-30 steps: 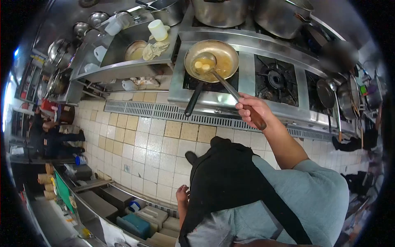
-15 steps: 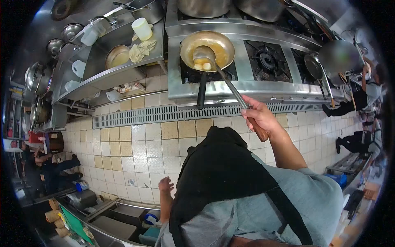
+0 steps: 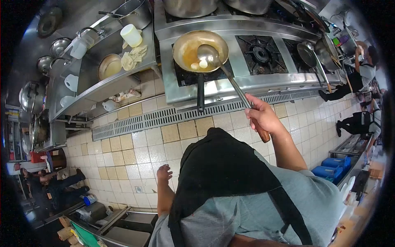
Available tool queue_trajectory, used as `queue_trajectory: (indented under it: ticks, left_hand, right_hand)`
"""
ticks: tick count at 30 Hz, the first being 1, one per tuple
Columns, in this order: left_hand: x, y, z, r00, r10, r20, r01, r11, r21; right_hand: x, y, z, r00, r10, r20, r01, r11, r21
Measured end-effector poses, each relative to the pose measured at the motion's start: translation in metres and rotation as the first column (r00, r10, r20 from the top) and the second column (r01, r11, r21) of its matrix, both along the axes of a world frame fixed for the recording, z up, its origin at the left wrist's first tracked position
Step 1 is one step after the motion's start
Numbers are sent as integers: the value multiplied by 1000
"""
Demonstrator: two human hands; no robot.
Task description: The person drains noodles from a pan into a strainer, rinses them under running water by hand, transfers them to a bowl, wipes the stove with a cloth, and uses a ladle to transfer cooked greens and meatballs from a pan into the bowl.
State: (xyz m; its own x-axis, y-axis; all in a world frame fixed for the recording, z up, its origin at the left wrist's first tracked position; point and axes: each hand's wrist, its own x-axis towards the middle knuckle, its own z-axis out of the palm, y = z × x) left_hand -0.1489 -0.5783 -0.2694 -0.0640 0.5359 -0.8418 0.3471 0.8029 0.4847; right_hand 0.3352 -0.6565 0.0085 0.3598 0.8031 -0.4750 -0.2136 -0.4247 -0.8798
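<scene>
My right hand (image 3: 263, 117) grips the wooden handle end of a long metal ladle (image 3: 234, 84). The ladle's round bowl rests inside a frying pan (image 3: 181, 43) on the left front burner. Yellowish-brown liquid coats the pan, and two small white pieces (image 3: 203, 64) lie near its front side, beside the ladle bowl. Toward me points the pan's black handle (image 3: 200, 92), untouched by either hand. My left hand (image 3: 164, 173) hangs low over the tiled floor, holding nothing, its fingers loosely bent and apart.
A bare burner (image 3: 262, 54) is right of the pan; large pots (image 3: 191, 7) stand behind. On the left, a steel counter (image 3: 92, 53) holds another pan (image 3: 109, 67), a yellowish container (image 3: 131, 35) and a cloth (image 3: 133, 57). Other people (image 3: 360, 78) are at both sides.
The ladle bowl has shifted to the right within the pan, and the white pieces have moved slightly right too. The whole view has turned a little. My left hand stays low and free.
</scene>
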Motion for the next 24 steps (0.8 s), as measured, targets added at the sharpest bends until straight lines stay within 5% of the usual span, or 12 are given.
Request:
queue_trajectory:
  ticks: [7, 9, 14, 18, 20, 24]
  left_hand:
    - [9, -24, -21, 990, -138, 4, 138, 988, -67]
    - [6, -19, -31, 867, -497, -31, 498, 864, 70]
    - [3, 15, -37, 802, -597, -19, 597, 801, 47]
    - [-11, 60, -58, 856, -516, -20, 516, 853, 81]
    - [11, 82, -11, 971, -240, -1, 240, 971, -1]
    - [11, 125, 0, 955, -297, -14, 297, 955, 20]
  right_hand:
    - [1, 12, -11, 986, 54, -156, -45, 997, 55]
    - [-3, 12, -8, 991, 57, -118, -53, 998, 35]
    - [-18, 7, -13, 995, 78, -64, -76, 997, 25]
    - [-35, -2, -16, 997, 60, -51, -58, 998, 26]
    - [-47, -6, -19, 998, 48, -49, -44, 996, 78]
    - [-72, -7, -10, 999, 19, 26, -20, 999, 29]
